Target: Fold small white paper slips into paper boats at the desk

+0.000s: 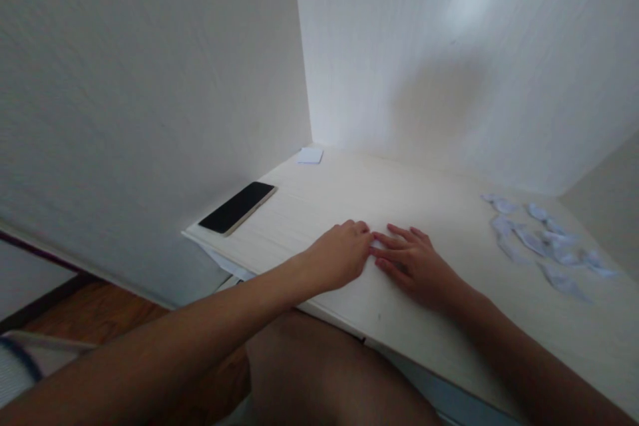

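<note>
My left hand [343, 254] rests on the white desk near its front edge, with its fingers curled and closed at a small piece of white paper [378, 244]. Most of that piece is hidden under my fingers. From the other side, my right hand [418, 265] lies on the desktop with its fingers stretched out and spread, their tips touching the same paper. The fingertips of both hands nearly meet there.
Several folded or twisted white paper pieces [544, 239] lie scattered at the right of the desktop [389, 190]. A phone with a dark screen [238, 208] lies along the left edge. A small white paper square [310, 156] sits in the back corner, by the walls.
</note>
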`<state>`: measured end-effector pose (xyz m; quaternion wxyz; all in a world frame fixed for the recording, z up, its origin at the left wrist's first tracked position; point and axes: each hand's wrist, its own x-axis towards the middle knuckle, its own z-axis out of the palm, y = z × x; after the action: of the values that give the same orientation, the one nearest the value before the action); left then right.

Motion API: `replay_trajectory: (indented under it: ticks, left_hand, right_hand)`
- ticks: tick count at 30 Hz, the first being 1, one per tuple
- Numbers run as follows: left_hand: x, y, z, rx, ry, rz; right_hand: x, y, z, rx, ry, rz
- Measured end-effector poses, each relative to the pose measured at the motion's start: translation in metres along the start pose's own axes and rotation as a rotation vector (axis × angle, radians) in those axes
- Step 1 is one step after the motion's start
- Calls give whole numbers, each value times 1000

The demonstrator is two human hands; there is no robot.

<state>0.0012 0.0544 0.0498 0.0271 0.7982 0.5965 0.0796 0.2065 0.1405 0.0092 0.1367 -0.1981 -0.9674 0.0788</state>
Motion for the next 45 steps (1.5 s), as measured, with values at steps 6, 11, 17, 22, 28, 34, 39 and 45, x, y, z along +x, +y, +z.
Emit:
replay_trajectory:
  ticks: [6, 11, 17, 22, 28, 34, 39, 45]
  left_hand:
    - [57, -14, -31, -63, -263, -140]
    - [73, -25, -33, -203, -337, -200]
    - [33, -19, -48, -411, -161, -84]
    - [-29, 5, -72, -487, -59, 37]
    - [-102, 28, -104, -506, 53, 84]
    - [-160, 27, -119, -248, 299, 260]
    - [-198, 31, -128, 15, 307, 323]
    - [-227, 43, -147, 124, 345, 287]
  right_hand:
    - [2, 0, 4, -97, 126, -15]
    - [-7, -16, -4, -108, 350, 36]
    - [-29, -59, -11, -95, 708, 357]
    - [-38, -122, -30, 278, 785, 282]
    - [-38, -190, -53, 285, 795, 139]
    - [-37, -235, -57, 9, 659, 68]
    - [-36, -272, -67, -299, 491, 48]
    - [-34, -297, -73, -476, 523, -7]
